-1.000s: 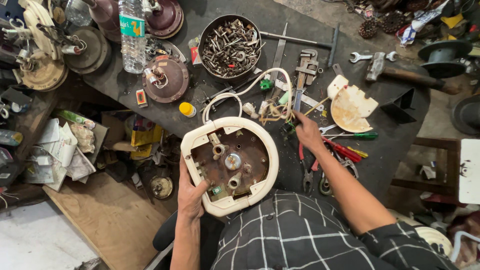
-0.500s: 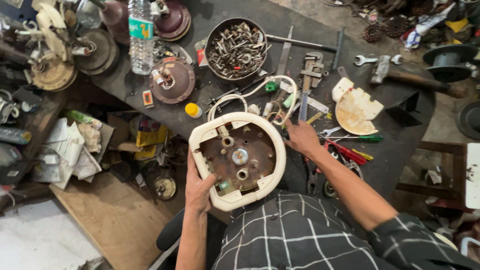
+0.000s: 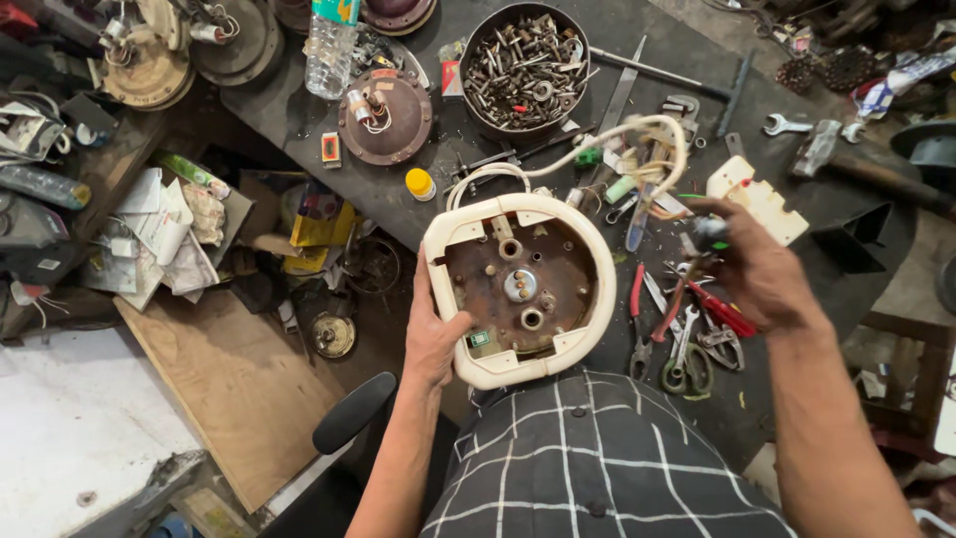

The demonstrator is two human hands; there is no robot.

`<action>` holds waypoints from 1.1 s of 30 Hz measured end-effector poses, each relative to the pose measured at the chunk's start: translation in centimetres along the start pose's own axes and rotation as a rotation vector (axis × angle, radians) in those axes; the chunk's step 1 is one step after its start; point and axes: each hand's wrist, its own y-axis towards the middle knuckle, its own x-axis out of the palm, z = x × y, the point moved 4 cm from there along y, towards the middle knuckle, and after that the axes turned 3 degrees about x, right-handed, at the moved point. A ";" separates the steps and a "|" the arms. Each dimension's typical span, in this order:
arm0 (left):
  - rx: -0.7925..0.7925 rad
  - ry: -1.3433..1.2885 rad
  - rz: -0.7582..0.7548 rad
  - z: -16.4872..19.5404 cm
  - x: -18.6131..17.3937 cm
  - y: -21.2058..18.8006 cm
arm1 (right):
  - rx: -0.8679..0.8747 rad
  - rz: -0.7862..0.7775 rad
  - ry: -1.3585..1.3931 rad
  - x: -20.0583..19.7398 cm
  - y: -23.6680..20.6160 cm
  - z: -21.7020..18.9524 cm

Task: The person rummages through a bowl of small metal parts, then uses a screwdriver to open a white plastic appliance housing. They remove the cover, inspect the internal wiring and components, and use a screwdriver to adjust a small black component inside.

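My left hand (image 3: pixel 434 336) grips the left rim of a round cream-coloured housing (image 3: pixel 519 286) with a rusty brown inside, held at the near edge of the dark workbench (image 3: pixel 398 189). White cables (image 3: pixel 597 144) loop from its far side. My right hand (image 3: pixel 752 269) is raised to the right of the housing and holds a small tool with a dark and green handle (image 3: pixel 709 235); it is blurred. Pliers and scissors (image 3: pixel 687 339) lie under that hand.
A round pan of screws and bolts (image 3: pixel 526 68) stands at the back of the bench. Beside it are a brown motor part (image 3: pixel 383 115), a plastic bottle (image 3: pixel 329 45), a yellow cap (image 3: pixel 421 183) and a hammer (image 3: pixel 846 164). Wooden boards (image 3: pixel 239 389) and papers lie lower left.
My right hand has lifted off the bench beside the housing and now holds a small tool up in the air. The left hand keeps its grip on the housing.
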 end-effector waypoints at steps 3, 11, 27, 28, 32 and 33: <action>0.043 0.063 -0.014 0.2 0.1 -0.4 | -0.164 -0.122 0.254 0.5 -1.7 -2.9; 0.053 0.060 -0.035 0.2 0.0 -1.0 | -0.438 -0.069 0.381 6.0 -3.8 -7.6; 0.069 0.052 -0.022 0.2 -0.9 -0.6 | -0.609 -0.077 0.182 15.0 -3.6 -5.3; 0.068 0.057 -0.022 0.2 -1.0 -0.5 | -0.613 -0.079 0.157 15.2 -3.5 -5.3; 0.079 0.092 -0.015 0.1 -1.2 -0.1 | -0.644 -0.088 -0.003 16.5 -4.1 -5.3; 0.090 0.116 -0.016 0.2 -1.2 0.0 | -0.647 -0.091 -0.067 16.9 -4.4 -5.4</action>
